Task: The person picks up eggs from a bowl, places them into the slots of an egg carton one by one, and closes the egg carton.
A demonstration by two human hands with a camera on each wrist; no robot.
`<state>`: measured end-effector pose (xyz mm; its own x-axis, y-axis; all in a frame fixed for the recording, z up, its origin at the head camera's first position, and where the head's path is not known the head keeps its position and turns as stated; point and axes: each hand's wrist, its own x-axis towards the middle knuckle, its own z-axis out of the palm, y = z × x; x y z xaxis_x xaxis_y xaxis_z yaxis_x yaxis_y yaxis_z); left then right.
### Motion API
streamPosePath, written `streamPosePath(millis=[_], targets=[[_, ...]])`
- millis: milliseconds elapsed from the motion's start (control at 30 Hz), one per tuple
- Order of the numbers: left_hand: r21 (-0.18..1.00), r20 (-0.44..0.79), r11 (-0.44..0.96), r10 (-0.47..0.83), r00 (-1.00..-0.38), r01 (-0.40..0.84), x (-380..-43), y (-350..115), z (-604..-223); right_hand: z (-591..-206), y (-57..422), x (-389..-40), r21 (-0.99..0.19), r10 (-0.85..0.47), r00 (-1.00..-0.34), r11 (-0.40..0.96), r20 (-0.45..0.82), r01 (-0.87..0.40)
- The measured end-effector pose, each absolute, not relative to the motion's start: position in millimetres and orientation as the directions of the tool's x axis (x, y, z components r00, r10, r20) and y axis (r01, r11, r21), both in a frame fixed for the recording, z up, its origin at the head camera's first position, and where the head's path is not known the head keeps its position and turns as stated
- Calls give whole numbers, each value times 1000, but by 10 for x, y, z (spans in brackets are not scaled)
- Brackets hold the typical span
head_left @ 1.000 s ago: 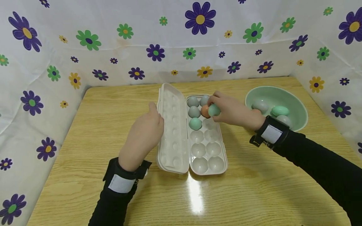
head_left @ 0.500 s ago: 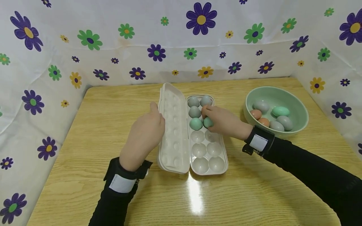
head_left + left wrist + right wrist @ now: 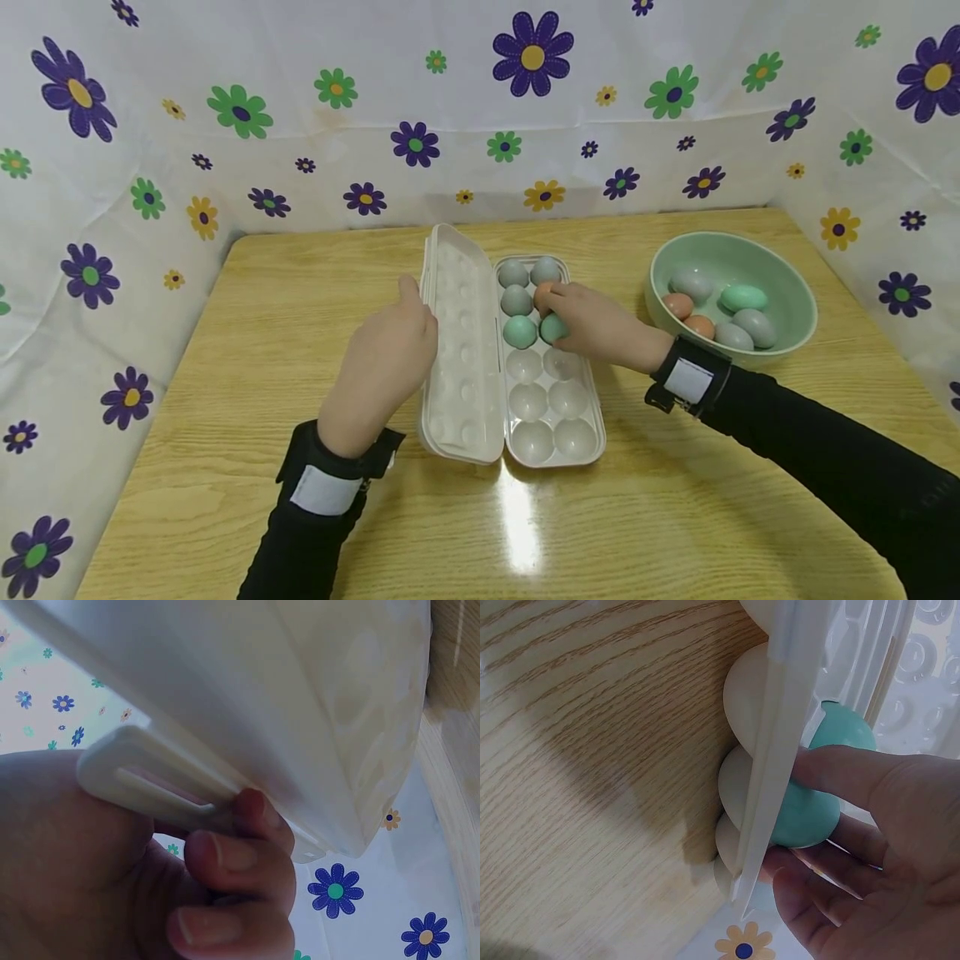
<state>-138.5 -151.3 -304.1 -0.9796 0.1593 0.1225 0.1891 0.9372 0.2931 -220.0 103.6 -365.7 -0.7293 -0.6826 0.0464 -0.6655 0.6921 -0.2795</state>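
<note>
A white plastic egg carton (image 3: 551, 423) lies open on the table, its lid (image 3: 462, 350) raised on the left. My left hand (image 3: 386, 354) grips the lid's outer edge, with curled fingertips (image 3: 229, 851) at the slotted latch (image 3: 161, 780) in the left wrist view. In the carton's third row, my right hand (image 3: 603, 327) pinches a green egg (image 3: 806, 814) seated in the right-hand cup. Beside it sits another green egg (image 3: 520, 332). Farther back are several grey-blue eggs (image 3: 516, 300) and one brown egg (image 3: 543, 293), partly hidden by my right fingers.
To the right stands a pale green bowl (image 3: 791, 287) holding several grey eggs, two brown eggs (image 3: 678, 306) and a green egg (image 3: 743, 297). A flowered cloth (image 3: 465, 100) hangs behind the wooden table (image 3: 315, 275) and along both sides.
My right hand has lowered the green egg toward me, from over the brown egg into the third-row right cup. In the last half second it stays there. The left hand keeps its hold on the lid.
</note>
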Motion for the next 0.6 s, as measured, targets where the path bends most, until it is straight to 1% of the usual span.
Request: streamPosePath(millis=[167,300,433,600], targets=[[286,134,938,161,-978,193,-1382,-1514,-3040,-3663,1033,-2199,-259,-690,-722,689,49,-676],[294,118,937,162,-980,191,-1373,-1508,-3047,-3656,1040,-2186,-236,-692,-721,696,32,-678],[289,112,937,172,-979,197,-1367,-1502,-3059,-3664,1055,-2168,-236,-688,-726,703,14,-671],[264,130,943,174,-976,203,-1381,-1509,-3036,-3654,1045,-2177,-244,-692,-722,695,29,-676]])
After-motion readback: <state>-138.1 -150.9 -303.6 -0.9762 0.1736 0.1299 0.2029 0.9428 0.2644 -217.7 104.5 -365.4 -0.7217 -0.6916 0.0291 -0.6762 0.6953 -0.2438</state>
